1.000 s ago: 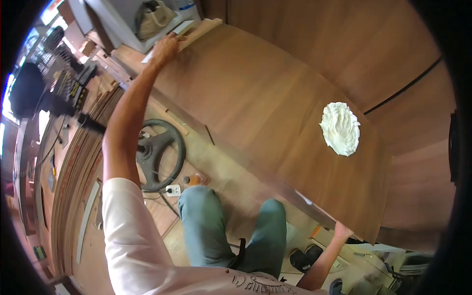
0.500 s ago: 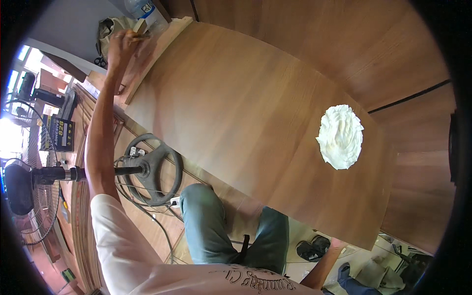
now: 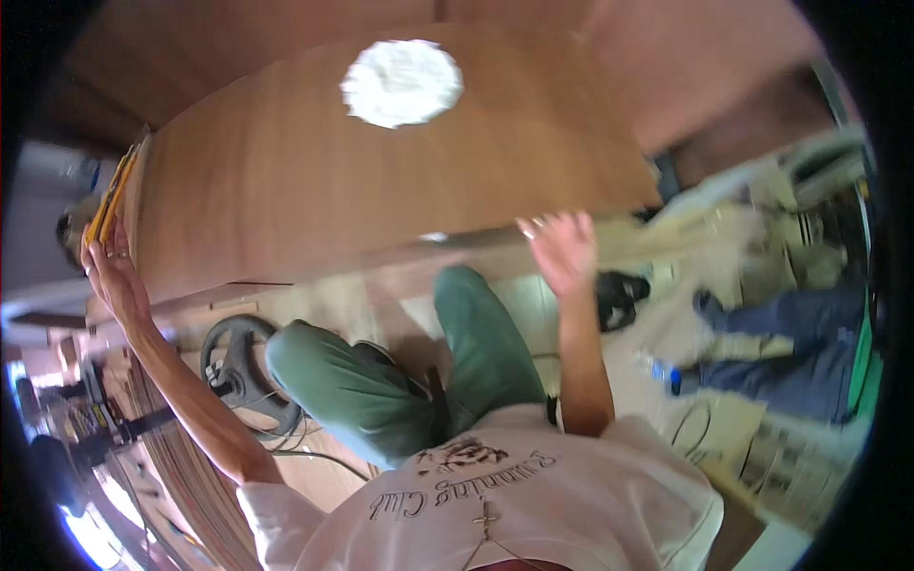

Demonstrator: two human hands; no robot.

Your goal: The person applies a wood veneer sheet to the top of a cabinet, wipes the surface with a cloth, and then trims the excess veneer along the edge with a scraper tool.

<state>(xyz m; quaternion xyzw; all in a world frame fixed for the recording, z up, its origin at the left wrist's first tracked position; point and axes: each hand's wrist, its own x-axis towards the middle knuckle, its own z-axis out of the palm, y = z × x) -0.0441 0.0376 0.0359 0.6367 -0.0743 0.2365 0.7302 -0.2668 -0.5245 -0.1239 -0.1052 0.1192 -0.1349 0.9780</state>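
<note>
My left hand (image 3: 114,271) is closed around a long, slim yellow utility knife (image 3: 112,205); motion smears it a little, and its thin tip points up and away. It hangs by the left end of a wide brown wood-grain board (image 3: 257,181). On the board's far middle part lies a white, ruffled, roundish thing (image 3: 402,84) whose kind I cannot make out. My right hand (image 3: 564,252) is raised at the board's near edge with its fingers stretched out and nothing in it.
Below the board's left part stands a black wheel-shaped fan base (image 3: 249,373) with cables around it. Stacked boards (image 3: 171,457) lie at the lower left. To the right are a person's dark trouser legs (image 3: 785,352) and dark footwear (image 3: 621,297). Brown panels (image 3: 705,67) rise behind.
The view has swung right. My left hand has come away from the things at the board's left end with the yellow knife. My right hand has risen from the board's underside edge, fingers spread.
</note>
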